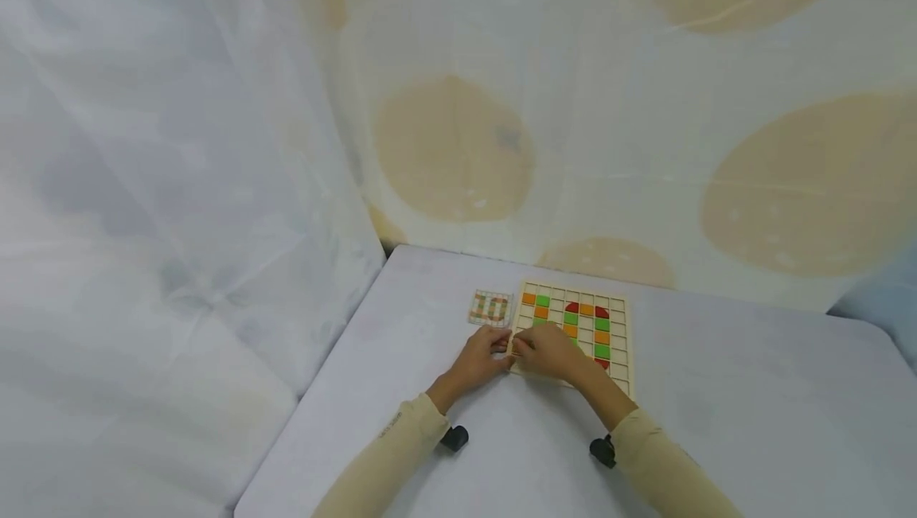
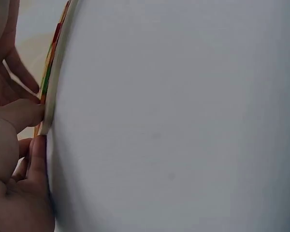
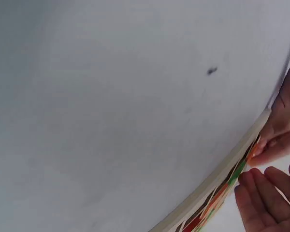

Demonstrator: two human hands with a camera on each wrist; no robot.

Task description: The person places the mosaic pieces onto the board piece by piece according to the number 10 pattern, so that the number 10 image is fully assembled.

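One wooden grid board [image 1: 616, 335], one pattern card [image 1: 491, 308], two hands.
Board lies flat on the white table [image 1: 752, 407], holding orange, green and red tiles; left hand [image 1: 478, 359] pinches its near-left corner, right hand [image 1: 552, 351] rests curled on the near-left cells, its grasp hidden.

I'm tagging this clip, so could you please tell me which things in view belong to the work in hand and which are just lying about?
In hand:
- wooden grid board
- coloured tiles set in its cells
- left hand at the board's near-left corner
- right hand on the board
- pattern card, seemingly the model

Lying about:
- white table
- draped cloth backdrop
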